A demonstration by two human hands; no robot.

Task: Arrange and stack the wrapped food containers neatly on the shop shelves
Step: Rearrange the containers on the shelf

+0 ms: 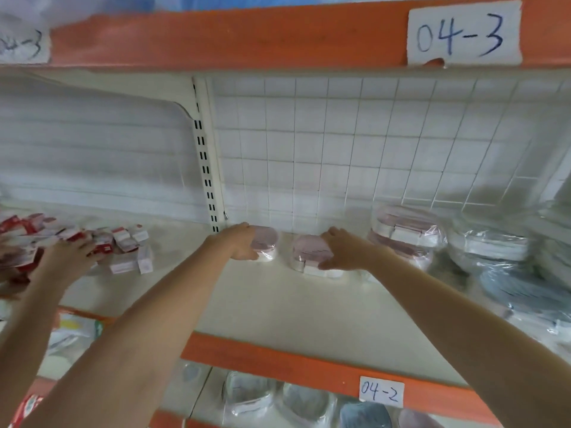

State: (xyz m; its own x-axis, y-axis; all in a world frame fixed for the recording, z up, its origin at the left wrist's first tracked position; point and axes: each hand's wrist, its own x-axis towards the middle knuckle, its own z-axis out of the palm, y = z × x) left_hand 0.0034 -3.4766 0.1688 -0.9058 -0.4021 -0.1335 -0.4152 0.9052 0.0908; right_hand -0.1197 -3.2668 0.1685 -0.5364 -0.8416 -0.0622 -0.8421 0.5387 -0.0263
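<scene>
At centre frame the left hand (244,244) lay with curled fingers over a pink-lidded wrapped container (266,244) at the back of the shelf (278,307), while just to its right the right hand (341,250) gripped the near end of a second pink container (309,254), thumb below and fingers over its top. Right of the hands stood a stack of two pink containers (404,234), then blurred clear-wrapped grey containers (497,251), probably stacked, at the right edge. At left frame a third hand (69,253) rested on red-and-white packets (123,242).
</scene>
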